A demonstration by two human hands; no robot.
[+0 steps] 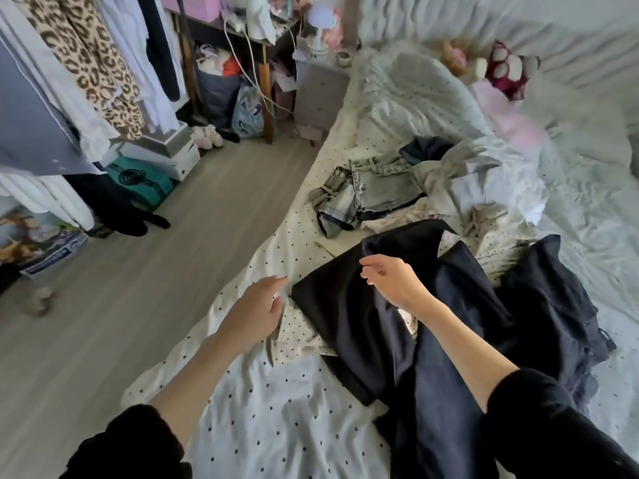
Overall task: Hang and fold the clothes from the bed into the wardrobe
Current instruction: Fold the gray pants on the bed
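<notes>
1. Dark trousers [397, 326] are spread across the polka-dot sheet [276, 420] on the bed, one folded edge lifted up by the right hand [394, 280].
2. Right hand's fingers are curled, thumb and forefinger pinching the fabric near the upper fold. Exact grip is a bit hard to read since the cloth is so dark, but it looks like a pinch.
3. Left hand [256, 312] hovers just left of the trousers' corner, fingers straight and held loosely together, holding nothing. Fingertips are near the corner but don't seem to touch it.
4. Beyond the right fingers, further up the bed, there's a pile with light denim shorts [377, 188] and some pale crumpled clothes [446, 174] beside them.
5. Another dark garment [553, 305] lies to the right of the right wrist, touching the trousers.
6. Well left of the left fingers, across the floor, hanging clothes including a leopard-print piece [86, 60] sit on the rack.
7. Both sleeves are black.
</notes>
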